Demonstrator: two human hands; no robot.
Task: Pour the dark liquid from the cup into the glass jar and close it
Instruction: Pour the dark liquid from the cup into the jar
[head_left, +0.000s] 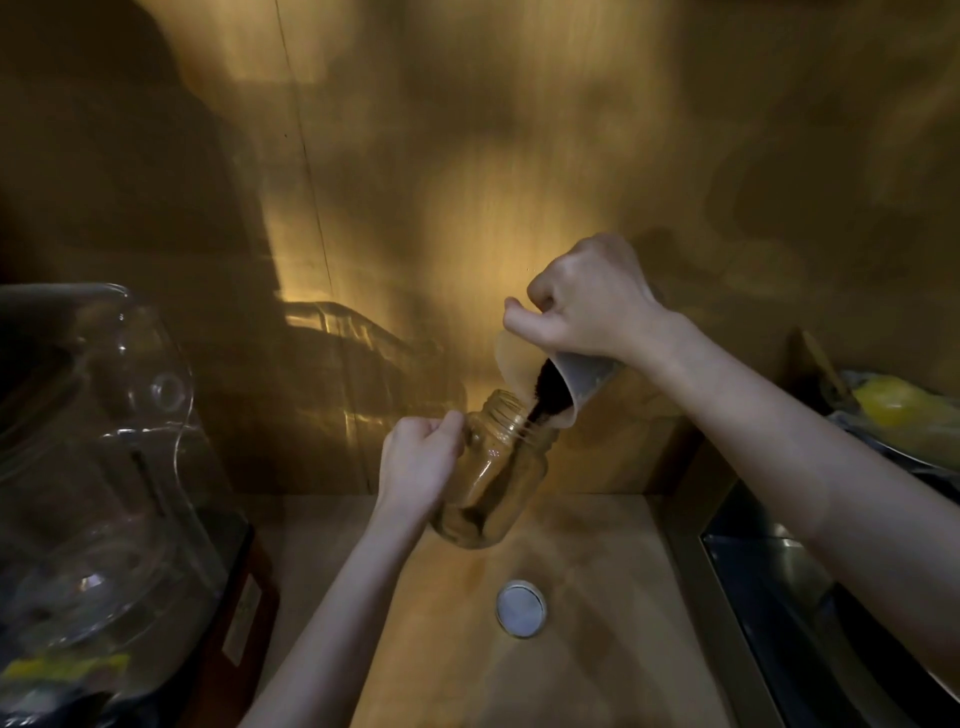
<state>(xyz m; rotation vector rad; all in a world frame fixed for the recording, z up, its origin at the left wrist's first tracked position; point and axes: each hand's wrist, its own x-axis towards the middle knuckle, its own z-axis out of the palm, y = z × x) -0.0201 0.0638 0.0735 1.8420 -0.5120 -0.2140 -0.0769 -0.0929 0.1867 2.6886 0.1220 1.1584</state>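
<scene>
My left hand grips a clear glass jar by its side and holds it tilted above the wooden counter, its open threaded mouth up and to the right. Gripped in my right hand is a pale translucent cup, tipped steeply with its rim over the jar's mouth. A dark stream runs from the cup's lip into the jar, and some dark liquid lies at the jar's bottom. The jar's round metal lid lies flat on the counter, nearer to me than the jar.
A large clear blender housing on a dark base stands at the left. A metal sink borders the counter on the right, with a yellow item in a tray beyond it. A wooden wall rises behind.
</scene>
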